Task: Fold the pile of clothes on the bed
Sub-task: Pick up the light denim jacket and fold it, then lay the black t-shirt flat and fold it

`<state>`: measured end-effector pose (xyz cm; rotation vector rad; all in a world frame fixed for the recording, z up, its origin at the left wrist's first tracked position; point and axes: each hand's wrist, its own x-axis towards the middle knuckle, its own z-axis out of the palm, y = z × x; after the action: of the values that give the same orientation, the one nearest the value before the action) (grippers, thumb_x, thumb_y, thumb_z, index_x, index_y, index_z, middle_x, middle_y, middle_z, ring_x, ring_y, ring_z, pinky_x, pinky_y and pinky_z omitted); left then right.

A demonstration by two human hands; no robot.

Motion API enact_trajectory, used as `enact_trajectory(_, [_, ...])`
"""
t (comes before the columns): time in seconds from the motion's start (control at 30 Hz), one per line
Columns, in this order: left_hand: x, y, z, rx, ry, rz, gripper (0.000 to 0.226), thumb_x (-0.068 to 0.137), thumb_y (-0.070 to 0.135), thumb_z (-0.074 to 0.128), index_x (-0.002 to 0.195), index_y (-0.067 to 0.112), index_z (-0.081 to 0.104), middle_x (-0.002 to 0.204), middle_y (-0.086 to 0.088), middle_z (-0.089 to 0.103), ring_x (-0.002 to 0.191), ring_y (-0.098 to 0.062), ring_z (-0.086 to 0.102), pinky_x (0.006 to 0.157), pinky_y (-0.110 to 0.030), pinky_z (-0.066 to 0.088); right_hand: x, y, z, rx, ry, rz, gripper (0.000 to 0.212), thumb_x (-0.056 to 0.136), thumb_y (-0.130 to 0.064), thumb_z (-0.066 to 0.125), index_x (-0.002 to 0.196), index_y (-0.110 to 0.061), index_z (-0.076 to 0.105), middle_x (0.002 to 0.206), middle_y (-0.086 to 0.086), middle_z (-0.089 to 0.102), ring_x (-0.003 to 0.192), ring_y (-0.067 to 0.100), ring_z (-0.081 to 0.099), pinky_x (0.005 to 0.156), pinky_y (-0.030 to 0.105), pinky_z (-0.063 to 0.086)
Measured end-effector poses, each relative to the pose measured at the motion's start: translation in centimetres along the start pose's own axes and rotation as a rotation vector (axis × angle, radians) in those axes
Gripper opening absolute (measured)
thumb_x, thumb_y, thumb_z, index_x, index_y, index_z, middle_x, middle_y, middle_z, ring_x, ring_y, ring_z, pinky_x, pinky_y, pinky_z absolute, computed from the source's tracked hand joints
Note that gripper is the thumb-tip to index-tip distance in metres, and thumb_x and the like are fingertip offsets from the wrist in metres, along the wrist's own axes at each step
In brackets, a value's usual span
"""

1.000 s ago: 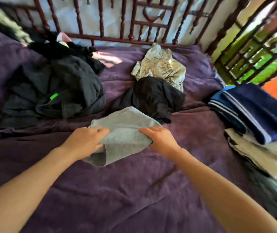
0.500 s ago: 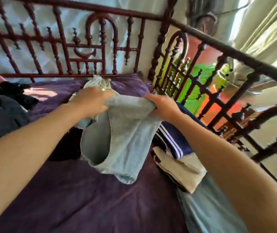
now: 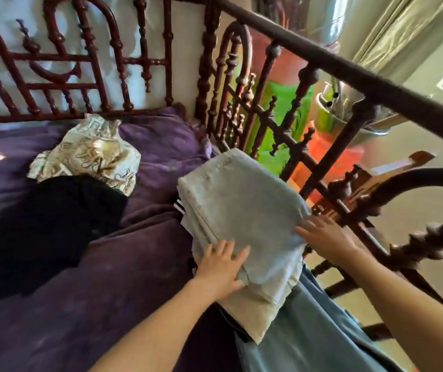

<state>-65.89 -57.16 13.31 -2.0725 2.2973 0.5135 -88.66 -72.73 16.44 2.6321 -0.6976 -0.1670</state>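
Note:
A folded grey garment (image 3: 241, 202) lies on top of the stack of folded clothes (image 3: 258, 304) at the bed's right edge. My left hand (image 3: 223, 267) rests flat on its near left part, fingers spread. My right hand (image 3: 325, 237) lies flat against its right edge, fingers apart. Neither hand grips the cloth. To the left on the purple bedspread (image 3: 107, 291), an unfolded black garment (image 3: 45, 226) lies in a heap, with a crumpled cream patterned garment (image 3: 88, 154) just behind it.
A dark red wooden bed rail (image 3: 322, 167) runs close along the right side of the stack, and a matching headboard (image 3: 94, 76) stands at the back. A light blue folded cloth (image 3: 309, 331) lies under the stack's near end.
The grey garment, held up in the air by both hands before, now lies on the folded stack. Both hands have let go and rest flat on it.

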Motion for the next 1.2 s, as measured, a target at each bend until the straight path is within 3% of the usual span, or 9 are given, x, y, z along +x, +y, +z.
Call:
enact_trajectory(0.1, [1.3,0.0,2.9,-0.097,-0.249,-0.043,0.079,0.093,0.053,0.041,0.147,0.032,-0.013,0.154,-0.013,-0.023,0.142,-0.037,-0.015,0.114,-0.051,-0.001,-2.1,-1.6,4.0,-0.002,-0.178,0.0,0.038,0.059,-0.036,0.078,0.094,-0.024,0.073,0.08,0.002,0.071,0.083,0.024,0.069,0.081,0.036,0.037])
enact_trajectory(0.23, [4.4,-0.8,2.2,-0.167,-0.182,-0.082,0.073,0.094,0.056,0.034,0.146,0.037,-0.015,0.152,-0.01,-0.027,0.141,-0.037,-0.018,0.114,-0.049,-0.003,1.5,-3.2,2.9,0.083,0.15,0.012,0.047,0.094,-0.036,0.032,0.081,-0.015,0.072,0.087,0.008,0.069,0.086,0.027,0.068,0.07,0.033,0.054])
enact_trajectory(0.33, [6.2,-1.8,2.1,-0.118,-0.261,-0.052,0.07,0.094,0.056,0.032,0.147,0.037,-0.009,0.155,-0.006,-0.021,0.142,-0.034,-0.016,0.114,-0.051,-0.001,5.9,-4.3,1.6,0.112,-0.099,0.182,0.048,0.083,-0.043,0.036,0.106,-0.019,0.071,0.117,0.018,0.063,0.109,0.034,0.061,0.082,0.044,0.053])
enact_trajectory(0.4, [6.3,-2.8,2.8,-0.086,-0.335,-0.045,0.069,0.094,0.055,0.034,0.148,0.034,-0.004,0.157,-0.004,-0.015,0.143,-0.032,-0.014,0.114,-0.052,0.001,7.4,-5.0,3.0,0.121,-0.309,0.257,0.054,0.092,-0.048,0.035,0.142,-0.027,0.038,0.152,0.019,0.023,0.14,0.036,0.023,0.11,0.05,0.026])
enact_trajectory(0.5, [5.1,-4.9,3.5,-0.089,-0.324,-0.076,0.067,0.096,0.05,0.034,0.149,0.033,-0.003,0.157,-0.004,-0.013,0.144,-0.029,-0.012,0.115,-0.051,0.003,7.4,-6.0,5.3,0.252,-0.608,0.369,0.062,0.095,-0.056,0.028,0.148,-0.04,-0.002,0.157,0.008,-0.015,0.144,0.033,-0.01,0.115,0.05,-0.001])
enact_trajectory(0.67, [-0.9,-11.1,3.3,-0.168,-0.217,-0.313,0.065,0.097,0.045,0.034,0.149,0.032,-0.004,0.158,-0.004,-0.01,0.144,-0.028,-0.009,0.116,-0.045,0.004,9.8,-7.8,4.1,0.166,-0.467,0.434,0.054,0.095,-0.046,0.039,0.144,-0.027,0.028,0.154,0.014,0.012,0.139,0.034,0.019,0.109,0.047,0.025])
enact_trajectory(0.8, [-9.0,-15.4,2.9,-0.181,-0.057,-0.454,0.064,0.098,0.042,0.035,0.149,0.032,-0.003,0.158,0.001,-0.005,0.145,-0.021,-0.004,0.115,-0.036,0.008,12.4,-13.8,1.6,0.168,-0.109,0.251,0.034,0.063,-0.031,0.081,0.089,-0.011,0.073,0.115,0.025,0.062,0.099,0.04,0.064,0.07,0.052,0.054])
enact_trajectory(0.93, [-18.3,-17.6,2.3,-0.19,0.078,-0.638,0.065,0.098,0.042,0.036,0.149,0.03,-0.002,0.158,0.004,-0.001,0.145,-0.016,0.0,0.114,-0.033,0.013,13.6,-22.5,-2.5,0.242,-0.057,0.01,0.035,0.07,-0.04,0.05,0.082,-0.018,0.075,0.107,0.019,0.067,0.093,0.034,0.068,0.066,0.044,0.056])
enact_trajectory(1.2, [-35.8,-19.3,1.8,-0.199,0.224,-0.885,0.066,0.098,0.042,0.035,0.149,0.027,-0.003,0.158,0.003,0.001,0.144,-0.018,0.002,0.113,-0.033,0.018,14.9,-35.4,-12.7,0.239,0.085,-0.234,0.038,0.042,-0.049,0.083,0.073,-0.03,0.072,0.104,0.009,0.07,0.091,0.023,0.069,0.065,0.035,0.057])
